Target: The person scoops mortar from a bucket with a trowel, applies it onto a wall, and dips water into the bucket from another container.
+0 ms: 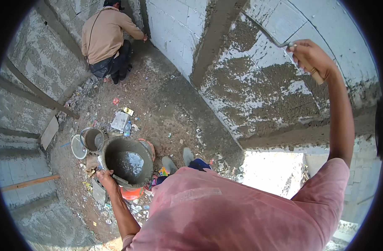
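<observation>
High on the right, my right hand (311, 58) is closed round the wooden handle of a trowel (315, 74). The trowel's metal neck bends away to a thin blade seen edge-on against the block wall (283, 23). Rough grey mortar (258, 90) covers part of that wall in patches. Down at the left, my left hand (106, 178) grips the rim of a mortar-caked bucket (147, 173). Wet, watery grey mix (133, 161) lies inside it. My left fingers are partly hidden at the rim.
A co-worker (105, 33) crouches at the far wall corner. Beside my bucket stand a smaller bucket (93, 139) and a white pail (77, 147). Orange containers (132, 193) show near its base. Rubble and litter cover the floor; a wooden pole (41, 94) leans at left.
</observation>
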A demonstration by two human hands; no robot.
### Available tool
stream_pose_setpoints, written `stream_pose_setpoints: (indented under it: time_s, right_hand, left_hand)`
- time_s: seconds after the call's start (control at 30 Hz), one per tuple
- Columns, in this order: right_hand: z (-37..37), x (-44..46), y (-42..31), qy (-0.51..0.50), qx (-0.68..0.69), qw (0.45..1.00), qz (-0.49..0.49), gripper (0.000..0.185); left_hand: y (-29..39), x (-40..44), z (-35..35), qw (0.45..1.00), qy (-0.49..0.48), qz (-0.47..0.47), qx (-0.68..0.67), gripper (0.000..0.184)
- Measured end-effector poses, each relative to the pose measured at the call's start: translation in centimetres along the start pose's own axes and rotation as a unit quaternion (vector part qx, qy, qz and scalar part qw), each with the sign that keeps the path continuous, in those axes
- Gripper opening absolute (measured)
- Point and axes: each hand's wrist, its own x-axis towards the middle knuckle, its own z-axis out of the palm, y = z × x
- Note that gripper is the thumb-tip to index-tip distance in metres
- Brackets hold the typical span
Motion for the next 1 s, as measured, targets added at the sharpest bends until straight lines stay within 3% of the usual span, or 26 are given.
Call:
stream_pose_setpoints:
  time_s: [0.07,0.2,0.27,0.37,0.4,0.53,0.57,0.67,0.7,0.77,0.87,1.0]
  right_hand:
    - [10.1,0.1,3.0,-0.155,0.000,0.988,0.021,0.017]
    - [29.6,-3.5,3.7,-0.257,-0.195,0.930,-0.177,0.030]
    - [36.4,-4.7,4.0,-0.158,-0.140,0.908,-0.361,0.028]
    - [38.7,-5.0,-2.6,-0.147,-0.181,0.885,-0.402,0.017]
    - [40.0,-4.2,-3.8,-0.082,-0.206,0.862,-0.457,0.014]
    - [45.5,-0.4,-4.7,-0.012,-0.279,0.826,-0.490,0.013]
    - [46.8,-0.8,-4.5,-0.024,-0.282,0.829,-0.483,0.014]
    - [50.0,-3.6,-3.8,-0.247,-0.237,0.861,-0.377,0.016]
    - [50.0,-4.6,-3.4,-0.265,-0.187,0.872,-0.366,0.020]
    - [49.4,-6.6,-3.0,-0.294,-0.087,0.890,-0.338,0.029]
    - [47.8,-8.1,-2.7,-0.218,-0.093,0.892,-0.385,0.033]
    - [44.1,-8.0,-1.7,-0.228,-0.095,0.899,-0.362,0.031]
  left_hand:
    - [0.0,0.5,-0.1,1.000,0.002,0.003,0.025,0.027]
    - [1.9,0.0,2.3,0.999,0.020,0.013,0.030,0.023]
    - [6.5,-2.0,5.9,0.998,0.003,-0.032,-0.045,0.018]
    - [9.4,-2.8,8.4,0.999,-0.034,-0.015,-0.002,0.017]
    - [9.4,-2.6,8.9,0.999,-0.033,0.013,0.014,0.019]
    - [11.1,-2.8,12.0,0.996,-0.069,0.052,-0.012,0.024]
    - [12.2,-3.3,13.3,0.997,-0.063,0.048,-0.008,0.024]
    - [12.2,-3.8,15.6,0.997,-0.066,0.046,-0.001,0.023]
    - [11.8,-3.8,15.8,0.996,-0.072,0.051,0.003,0.021]
    - [11.9,-3.6,15.4,0.996,-0.072,0.046,-0.011,0.021]
    - [11.5,-3.5,14.3,0.996,-0.082,0.023,-0.012,0.024]
    - [10.4,-3.2,13.6,0.995,-0.096,0.013,-0.032,0.021]
